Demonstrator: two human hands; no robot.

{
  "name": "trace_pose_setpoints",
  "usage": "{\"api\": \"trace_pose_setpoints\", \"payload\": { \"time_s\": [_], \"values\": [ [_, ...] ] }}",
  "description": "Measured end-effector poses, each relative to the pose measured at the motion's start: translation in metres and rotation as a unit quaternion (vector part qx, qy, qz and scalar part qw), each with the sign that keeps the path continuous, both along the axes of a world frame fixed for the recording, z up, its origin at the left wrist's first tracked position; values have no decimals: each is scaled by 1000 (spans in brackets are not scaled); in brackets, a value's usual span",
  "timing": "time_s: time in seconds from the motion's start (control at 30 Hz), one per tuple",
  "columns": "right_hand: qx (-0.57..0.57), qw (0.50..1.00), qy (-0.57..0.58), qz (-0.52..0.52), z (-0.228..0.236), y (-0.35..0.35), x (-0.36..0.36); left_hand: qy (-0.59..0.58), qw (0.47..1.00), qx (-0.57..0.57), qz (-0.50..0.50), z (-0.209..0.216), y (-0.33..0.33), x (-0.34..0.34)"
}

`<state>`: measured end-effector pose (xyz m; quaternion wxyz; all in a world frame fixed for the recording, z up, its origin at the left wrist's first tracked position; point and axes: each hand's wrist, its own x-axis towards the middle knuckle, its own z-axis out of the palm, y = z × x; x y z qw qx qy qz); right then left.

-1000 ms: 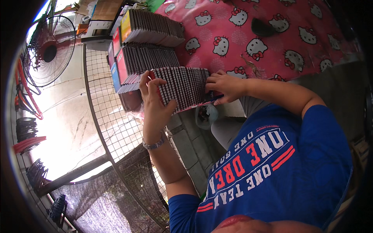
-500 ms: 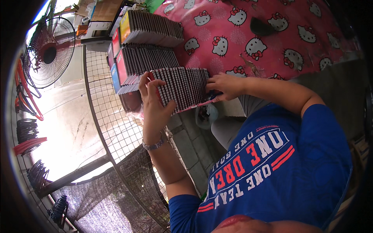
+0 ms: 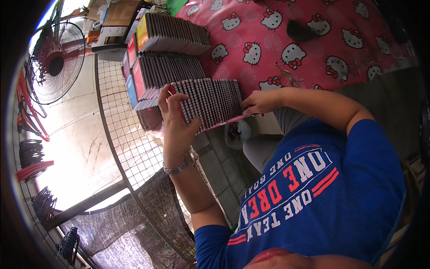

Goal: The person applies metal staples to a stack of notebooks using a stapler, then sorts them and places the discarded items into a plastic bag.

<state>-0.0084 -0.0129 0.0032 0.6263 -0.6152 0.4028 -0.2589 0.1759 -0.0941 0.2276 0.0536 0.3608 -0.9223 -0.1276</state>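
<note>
A row of spiral-bound notebooks (image 3: 210, 101) stands on edge at the near left corner of the table, bindings facing up. Against its left end, on a red cover, my left hand (image 3: 175, 114) braces with thumb and fingers spread. That wrist wears a metal-banded watch (image 3: 175, 169). At the row's right end is my right hand (image 3: 262, 102), its fingers bent and drawn together low beside the last notebooks. Whatever lies between those fingertips is hidden.
Behind are more notebook rows (image 3: 172, 69) with red, blue and yellow covers. A pink cat-print cloth (image 3: 273, 45) covers the table, with a dark green piece (image 3: 300, 30) on it. To the left are a wire grid (image 3: 118, 94) and a fan (image 3: 56, 65). A pale plastic bag (image 3: 237, 134) hangs below the edge.
My right hand has shifted slightly right and its fingers have drawn closer together; a dark patch under them no longer shows. My left hand stays against the row's left end.
</note>
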Motion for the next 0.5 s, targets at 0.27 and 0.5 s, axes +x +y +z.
{"api": "trace_pose_setpoints", "payload": {
  "time_s": [0.27, 0.5],
  "values": [
    [-364, 910, 182, -75, -4, 2, -1, 0, 1000, 0, -1, 1, 1, 0],
    [-153, 984, 94, -22, 4, 5, -2, 5, 1000, 10, 4, 1, 1, 0]
  ]
}}
